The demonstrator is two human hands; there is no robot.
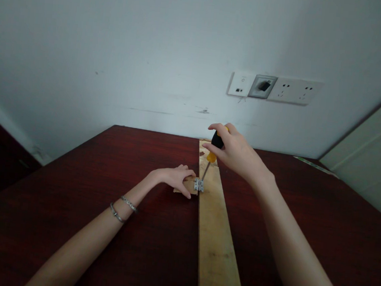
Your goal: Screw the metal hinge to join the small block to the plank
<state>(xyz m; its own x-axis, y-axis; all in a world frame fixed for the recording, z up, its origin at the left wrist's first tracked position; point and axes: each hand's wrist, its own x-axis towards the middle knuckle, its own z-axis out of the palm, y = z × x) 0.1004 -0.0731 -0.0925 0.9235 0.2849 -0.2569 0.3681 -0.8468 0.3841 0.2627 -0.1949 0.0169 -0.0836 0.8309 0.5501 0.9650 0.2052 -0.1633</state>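
Note:
My right hand (232, 147) is closed around a screwdriver (211, 157) with a black and yellow handle. Its shaft slants down so the tip meets the right leaf of a small metal hinge (199, 185). That leaf lies on a long pale wooden board (217, 235), while the other leaf rests on a small wooden block (189, 186) against the board's left edge. My left hand (175, 178) grips the small block from the left, thumb along its near side and fingers on its far side. Screws in the hinge are too small to make out.
The dark red tabletop (147, 246) carries the board, which runs from the wall toward me. A row of wall sockets (294, 91), one with a black plug (265, 86), sits above the table. A thin printed strip (314, 165) lies at the back right, near a pale door panel (374, 156).

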